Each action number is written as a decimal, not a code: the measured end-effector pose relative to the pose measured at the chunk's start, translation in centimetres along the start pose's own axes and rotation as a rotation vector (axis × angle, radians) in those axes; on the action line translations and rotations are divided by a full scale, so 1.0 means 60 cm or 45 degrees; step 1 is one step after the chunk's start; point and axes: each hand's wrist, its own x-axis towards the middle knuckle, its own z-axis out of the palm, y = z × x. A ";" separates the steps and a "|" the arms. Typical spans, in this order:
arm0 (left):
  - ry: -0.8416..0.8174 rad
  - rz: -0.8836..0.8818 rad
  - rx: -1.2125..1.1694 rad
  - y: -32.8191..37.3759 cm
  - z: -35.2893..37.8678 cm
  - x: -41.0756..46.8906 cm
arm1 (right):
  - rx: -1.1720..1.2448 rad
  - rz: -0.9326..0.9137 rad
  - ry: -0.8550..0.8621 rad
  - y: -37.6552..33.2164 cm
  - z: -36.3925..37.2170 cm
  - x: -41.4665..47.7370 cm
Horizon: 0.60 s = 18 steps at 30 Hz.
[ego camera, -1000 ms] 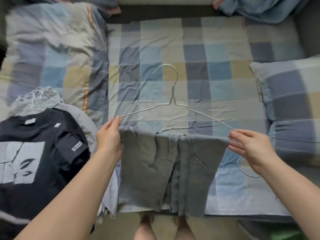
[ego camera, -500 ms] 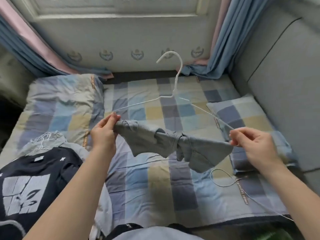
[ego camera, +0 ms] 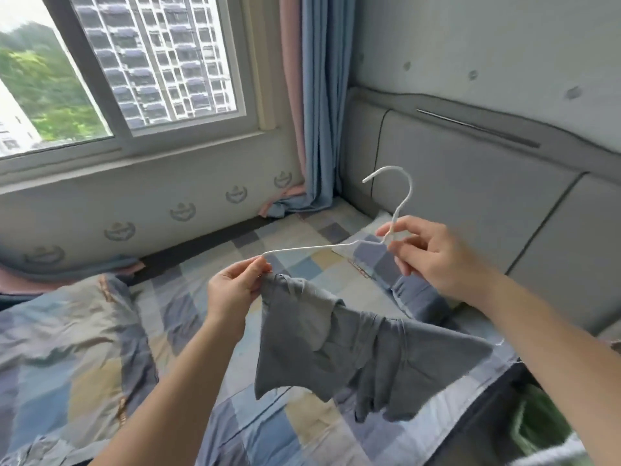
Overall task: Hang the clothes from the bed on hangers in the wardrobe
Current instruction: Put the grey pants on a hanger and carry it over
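**Hanger loaded, garment bunched on the bar**

Head view: both hands hold a white wire hanger (ego camera: 302, 249) in the air above the bed (ego camera: 100, 348). The left hand (ego camera: 235, 290) pinches the hanger's left tip together with a corner of the grey garment (ego camera: 353, 351). The right hand (ego camera: 437, 257) has thumb and fingers closed round the neck just under the hook. The garment is draped over the lower bar, which the cloth hides. It is twisted and gathered near the middle, and its far end hangs low toward the right forearm.

The risk, as I judge it, lies in that uneven drape. If the left pinch lets go before the cloth is spread, the heavier right side may drag the whole piece off the bar. A thin wire frame can also tip once only the neck is held.

As for containers, the wardrobe is not in view, so what it holds cannot be told. Something green shows at the lower right edge, too blurred to name. A checked pillow (ego camera: 369, 260) lies against the padded headboard (ego camera: 470, 196), near the blue curtain (ego camera: 316, 95).
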 end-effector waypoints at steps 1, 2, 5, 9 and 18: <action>-0.042 -0.018 0.029 -0.006 0.003 -0.006 | 0.034 0.025 0.018 -0.005 0.008 -0.017; -0.081 -0.039 0.061 -0.013 0.007 -0.013 | 0.064 0.058 0.043 -0.008 0.014 -0.036; -0.202 -0.103 0.152 -0.041 0.022 -0.040 | 0.183 0.207 0.125 0.001 0.018 -0.106; -0.411 -0.168 0.293 -0.076 0.056 -0.077 | 0.455 0.340 0.126 0.014 -0.001 -0.223; -1.152 -0.196 0.570 -0.127 0.242 -0.239 | 0.893 0.522 0.474 -0.014 -0.068 -0.529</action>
